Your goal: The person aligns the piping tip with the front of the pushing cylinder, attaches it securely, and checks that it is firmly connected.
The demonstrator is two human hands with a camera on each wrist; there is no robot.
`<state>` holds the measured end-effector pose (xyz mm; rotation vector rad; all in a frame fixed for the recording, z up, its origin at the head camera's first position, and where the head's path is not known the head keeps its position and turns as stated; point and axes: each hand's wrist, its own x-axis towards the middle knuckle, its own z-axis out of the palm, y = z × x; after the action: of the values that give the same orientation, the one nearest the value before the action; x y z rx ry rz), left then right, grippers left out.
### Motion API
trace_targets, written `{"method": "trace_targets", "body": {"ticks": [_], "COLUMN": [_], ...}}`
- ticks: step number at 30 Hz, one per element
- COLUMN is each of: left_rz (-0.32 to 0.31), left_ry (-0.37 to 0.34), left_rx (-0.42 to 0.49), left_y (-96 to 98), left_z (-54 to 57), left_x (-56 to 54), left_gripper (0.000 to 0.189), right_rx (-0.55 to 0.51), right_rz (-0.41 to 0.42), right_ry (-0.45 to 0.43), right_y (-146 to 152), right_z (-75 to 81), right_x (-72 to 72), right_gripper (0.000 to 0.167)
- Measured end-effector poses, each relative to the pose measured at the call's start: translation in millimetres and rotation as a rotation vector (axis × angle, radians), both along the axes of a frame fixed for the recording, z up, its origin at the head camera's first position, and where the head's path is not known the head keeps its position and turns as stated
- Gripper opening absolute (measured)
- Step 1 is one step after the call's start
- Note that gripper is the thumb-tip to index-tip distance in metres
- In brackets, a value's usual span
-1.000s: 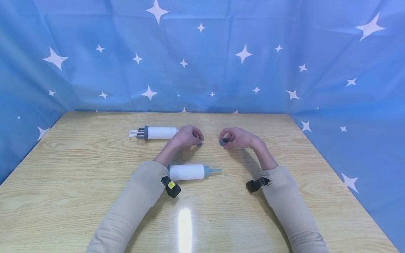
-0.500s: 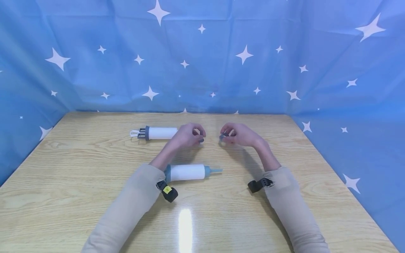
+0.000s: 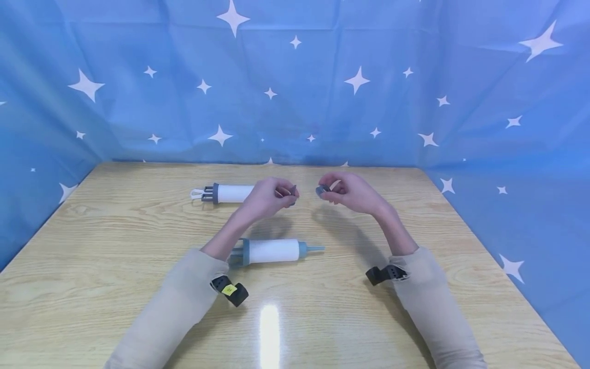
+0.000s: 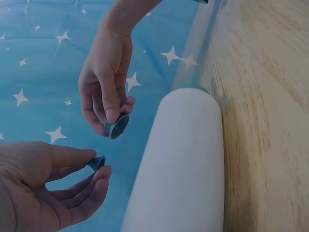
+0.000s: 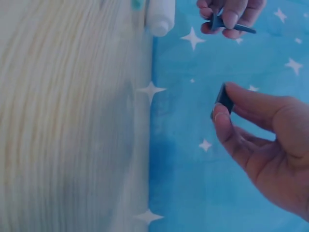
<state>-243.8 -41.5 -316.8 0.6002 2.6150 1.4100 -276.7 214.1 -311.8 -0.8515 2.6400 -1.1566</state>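
Observation:
My left hand (image 3: 269,198) pinches a small dark blue-grey nozzle (image 5: 241,29) with a flared base and a narrow pointed end. Across from it, my right hand (image 3: 356,192) pinches a round dark cap (image 4: 119,126) between thumb and fingers. Both hands are raised above the table, a short gap apart. Behind the left hand lies a white-barrelled syringe (image 3: 233,193) with a grey collar and a white looped handle; in the head view the hand hides its front end. Closer to me rests a second white syringe (image 3: 274,250) with blue-grey ends and a slim nozzle.
A wood-grain table (image 3: 138,287) holds both syringes on their sides. Blue cloth with white stars (image 3: 295,92) hangs along its back and right. A black wrist camera (image 3: 230,291) sits on the left sleeve, and another camera (image 3: 386,274) on the right one.
Both hands have risen and moved slightly away from me with their small parts. The left forearm has shifted left, uncovering more of the nearer syringe's handle end. Both syringes stay put.

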Motion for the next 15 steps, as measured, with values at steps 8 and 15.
{"method": "trace_targets", "body": {"ticks": [8, 15], "left_rz": [0.019, 0.020], "left_ry": [0.032, 0.054], "left_rx": [0.018, 0.009], "left_y": [-8.7, -16.0], "left_z": [6.6, 10.3], "left_x": [19.0, 31.6], "left_gripper": [0.012, 0.014], "right_rx": [-0.082, -0.158], "right_rz": [0.029, 0.099], "right_ry": [0.036, 0.083], "right_y": [-13, -23], "right_z": [11.9, 17.8], "right_x": [18.0, 29.9], "right_gripper": [0.031, 0.032]}}
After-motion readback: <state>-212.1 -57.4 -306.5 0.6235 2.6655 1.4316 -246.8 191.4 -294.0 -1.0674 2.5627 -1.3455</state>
